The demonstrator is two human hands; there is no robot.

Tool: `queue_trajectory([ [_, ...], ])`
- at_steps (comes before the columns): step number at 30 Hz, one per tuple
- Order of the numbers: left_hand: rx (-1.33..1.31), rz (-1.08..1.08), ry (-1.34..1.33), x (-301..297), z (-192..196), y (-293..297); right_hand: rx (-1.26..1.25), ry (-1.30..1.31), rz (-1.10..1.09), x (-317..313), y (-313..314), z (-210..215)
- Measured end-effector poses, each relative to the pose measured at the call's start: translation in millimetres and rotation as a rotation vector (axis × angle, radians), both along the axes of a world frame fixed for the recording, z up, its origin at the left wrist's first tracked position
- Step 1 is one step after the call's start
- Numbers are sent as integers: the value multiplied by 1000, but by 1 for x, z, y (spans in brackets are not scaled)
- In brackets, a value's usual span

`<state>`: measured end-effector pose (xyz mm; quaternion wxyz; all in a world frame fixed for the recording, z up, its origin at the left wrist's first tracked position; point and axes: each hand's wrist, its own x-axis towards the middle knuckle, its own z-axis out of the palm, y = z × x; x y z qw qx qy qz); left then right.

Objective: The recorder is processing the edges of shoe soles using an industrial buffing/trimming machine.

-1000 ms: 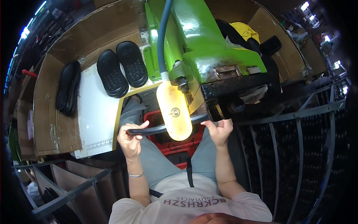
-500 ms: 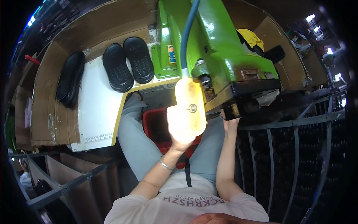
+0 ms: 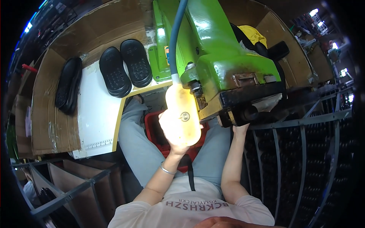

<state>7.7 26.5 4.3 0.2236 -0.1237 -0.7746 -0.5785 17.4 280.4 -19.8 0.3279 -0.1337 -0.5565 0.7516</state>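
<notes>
My left hand (image 3: 169,131) is washed out by glare behind a lit, pale yellow work lamp (image 3: 184,131) on a blue-grey flexible neck. Its fingers and anything in them are lost behind the lamp. Under the black front end of a green sewing-type machine (image 3: 228,68) reaches my right hand (image 3: 240,129); only its wrist end shows, and the machine covers its fingers. To the left of the machine, two black shoe soles (image 3: 114,72) lie side by side on a white worktop (image 3: 99,117). More black soles (image 3: 68,86) are stacked near the cardboard wall.
Cardboard sides (image 3: 57,125) fence the worktop. Between my legs sits a red bin (image 3: 152,123). A metal rack (image 3: 300,159) holding many dark items stands on the right, and a frame with brown dividers (image 3: 72,174) at lower left. Yellow cloth (image 3: 253,34) lies behind the machine.
The machine, lamp and soles appear shifted left as the view moves. My left hand stays behind the lamp. My right hand sits slightly farther right, more covered by the machine's front end.
</notes>
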Motion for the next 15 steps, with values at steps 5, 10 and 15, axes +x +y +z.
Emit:
queue_trajectory([
  [5, 308, -136, -268, 1, 1, -25, 290, -29, -116, 12, -13, 46],
  [10, 357, -286, -165, -12, 48, -58, 491, -45, -92, 12, -49, 78],
  [15, 456, -314, -91, -14, 38, -100, 404, -14, 17, 17, -78, 66],
])
